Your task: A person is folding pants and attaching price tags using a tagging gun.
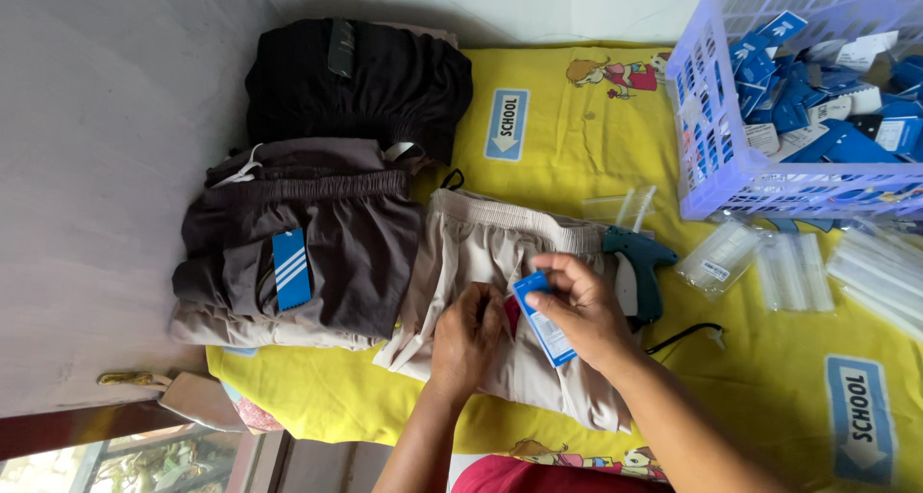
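Note:
Folded beige shorts (481, 252) lie on a yellow printed cloth (577, 137). My left hand (468, 337) presses on the shorts near a small pink label. My right hand (577, 305) pinches a blue and white paper tag (543, 320) over the same spot. A teal tagging gun (636, 262) lies on the cloth just right of my right hand, untouched.
A stack of dark grey and brown shorts (317, 252) with a blue striped tag sits to the left; black folded garments (361, 79) lie behind it. A lavender plastic basket (702, 118) of blue tags stands at the back right. Clear strips of plastic fasteners (788, 267) lie beside it.

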